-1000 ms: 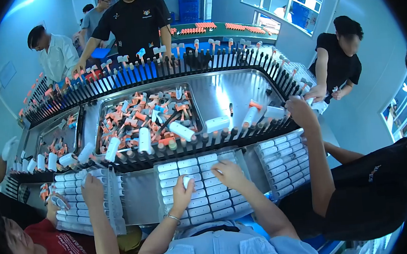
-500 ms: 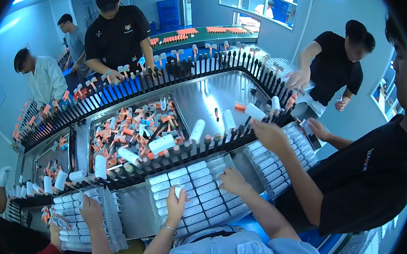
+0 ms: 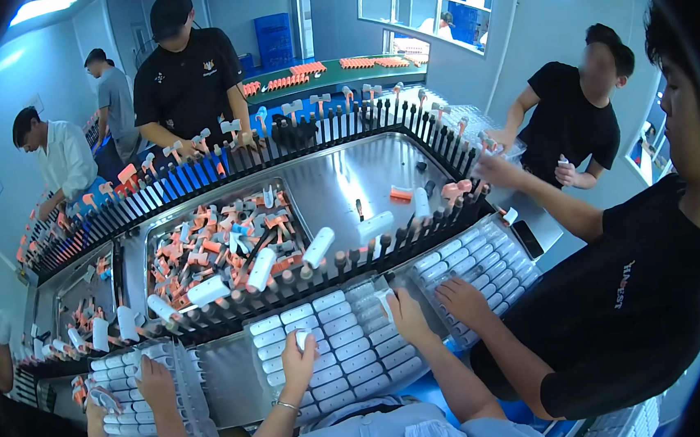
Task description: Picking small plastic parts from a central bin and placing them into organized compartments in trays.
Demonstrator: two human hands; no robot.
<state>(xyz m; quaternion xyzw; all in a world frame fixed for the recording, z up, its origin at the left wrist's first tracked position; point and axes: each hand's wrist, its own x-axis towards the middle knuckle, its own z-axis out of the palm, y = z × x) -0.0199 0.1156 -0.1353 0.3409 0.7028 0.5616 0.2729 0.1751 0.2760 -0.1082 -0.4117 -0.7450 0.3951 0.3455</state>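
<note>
My left hand (image 3: 297, 365) is closed around a small white plastic casing (image 3: 303, 340), above the left part of a clear blister tray (image 3: 363, 298). Rows of white rounded casings (image 3: 333, 342) fill much of that tray; several pockets at its far right corner hold none. My right hand (image 3: 409, 316) is over that corner, its fingers closed on another white casing (image 3: 384, 301). Just beyond the tray runs a rack of upright dark pegs (image 3: 313, 277), and some of them carry white casings (image 3: 208, 291).
A steel tray (image 3: 151, 267) of jumbled orange and grey parts lies inside the peg loop. A neighbour's hand (image 3: 461, 301) rests on the tray at right; another person's hands hold white pieces over the left tray (image 3: 198, 395). Further people stand across the line.
My right hand has drawn slightly right, and a white casing now shows in its fingers. My left hand stays nearly put. The right neighbour's arms have shifted, one reaching further across.
</note>
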